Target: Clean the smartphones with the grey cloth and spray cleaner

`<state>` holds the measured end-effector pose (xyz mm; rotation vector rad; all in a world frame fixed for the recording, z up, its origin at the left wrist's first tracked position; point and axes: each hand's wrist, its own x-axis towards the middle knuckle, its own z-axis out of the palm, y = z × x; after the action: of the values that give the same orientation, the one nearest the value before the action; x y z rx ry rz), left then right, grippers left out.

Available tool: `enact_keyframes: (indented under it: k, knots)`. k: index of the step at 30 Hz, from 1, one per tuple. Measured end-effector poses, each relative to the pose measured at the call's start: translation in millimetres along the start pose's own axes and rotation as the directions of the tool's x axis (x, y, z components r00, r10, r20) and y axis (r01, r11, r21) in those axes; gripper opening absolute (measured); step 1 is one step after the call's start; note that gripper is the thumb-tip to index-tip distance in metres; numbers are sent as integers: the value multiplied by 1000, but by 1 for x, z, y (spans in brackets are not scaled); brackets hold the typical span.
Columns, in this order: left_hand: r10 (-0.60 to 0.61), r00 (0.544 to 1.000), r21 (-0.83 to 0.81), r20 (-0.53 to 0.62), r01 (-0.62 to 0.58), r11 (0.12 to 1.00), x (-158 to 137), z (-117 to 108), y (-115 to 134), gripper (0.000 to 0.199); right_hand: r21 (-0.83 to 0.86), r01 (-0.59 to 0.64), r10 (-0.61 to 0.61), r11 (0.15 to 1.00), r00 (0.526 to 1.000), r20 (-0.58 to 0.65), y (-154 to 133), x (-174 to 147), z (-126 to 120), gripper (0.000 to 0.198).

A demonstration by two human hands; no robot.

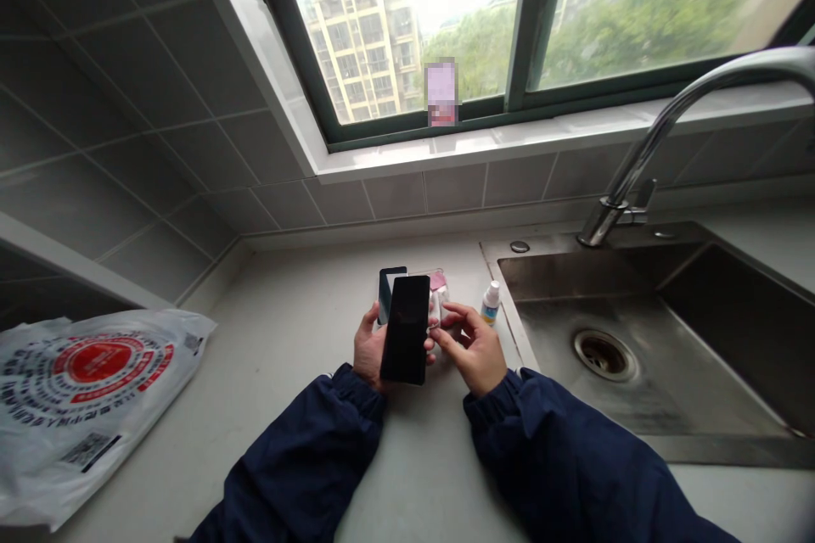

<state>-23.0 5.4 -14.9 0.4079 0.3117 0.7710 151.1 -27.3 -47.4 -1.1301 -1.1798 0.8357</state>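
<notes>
My left hand (368, 349) is wrapped round a black smartphone (406, 331), its dark screen facing up at me and its fingertips curling past the right edge. Beside that edge, my right hand (476, 348) has its thumb and fingers bent in a pinch; whatever they hold is too small to make out. A second phone (391, 282) shows behind the held one, partly covered. Also behind it is a clear and pink packet or case (438, 282), mostly hidden. Just beyond my right hand stands a small white bottle (490, 302) with a coloured label.
A steel sink (668, 339) with a chrome faucet (643, 140) is set into the white counter (286, 348) on the right. At the left lies a white plastic bag (95, 390) with red print. A tiled wall and a window (407, 25) rise behind.
</notes>
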Motion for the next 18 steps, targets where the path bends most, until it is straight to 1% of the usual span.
enact_keyframes:
  k: [4,7,11,16,18]
  knots:
    - [5,1000,-10,-18,-5,1000,0,3,0,82,-18,28,-27,999,999,24,-3,-1,0,30]
    - [4,1000,-16,-17,-4,1000,0,1,1,81,-27,35,-35,999,999,25,-5,-2,0,29]
    - [13,1000,-1,-20,-13,1000,0,-1,1,82,-62,61,-62,996,998,-7,-7,1,-1,28]
    - [101,991,32,-91,-98,995,-1,1,4,80,-120,122,-132,985,988,-83,-10,4,-7,18]
    - [117,989,33,-94,-114,993,-2,2,6,80,-168,166,-182,972,979,-86,-10,5,-8,14]
